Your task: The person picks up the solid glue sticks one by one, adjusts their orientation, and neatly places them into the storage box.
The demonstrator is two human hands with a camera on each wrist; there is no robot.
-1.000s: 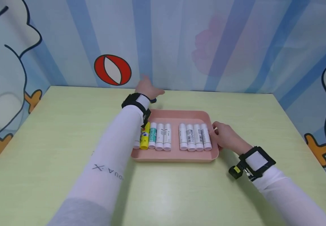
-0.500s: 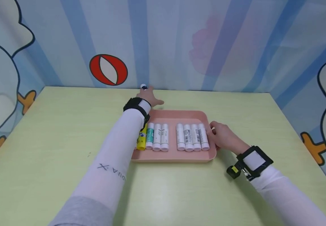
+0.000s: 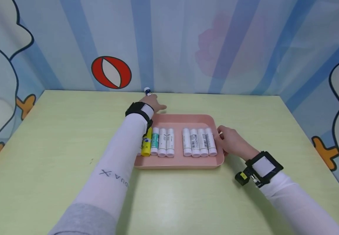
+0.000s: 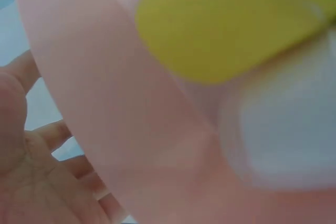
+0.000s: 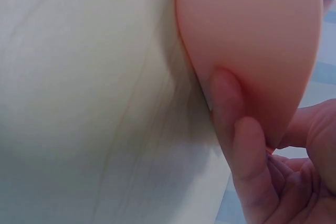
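My left hand (image 3: 154, 101) reaches past the far left of a pink tray (image 3: 179, 120), thumb sticking out sideways. Just beyond its fingers shows a white-capped, dark-blue stick (image 3: 147, 91), its lower part hidden. The left wrist view shows the palm (image 4: 42, 187) without anything in it, the fingertips hidden behind the tray wall. My right hand (image 3: 232, 140) grips the tray's right side; in the right wrist view, fingers (image 5: 247, 150) press the outer wall. In the tray lie glue sticks: a yellow one (image 3: 147, 143), a green-labelled one (image 3: 154, 141) and several white ones (image 3: 194, 142).
The light wooden table (image 3: 175, 202) ends at a blue striped backdrop (image 3: 175, 49) with a printed red ball (image 3: 111, 72). My left forearm (image 3: 113, 163) crosses over the tray's left end and hides part of it.
My left hand has come down and back towards the tray, bringing the white-capped stick behind it into sight. The right hand stays on the tray. The view has shifted slightly.
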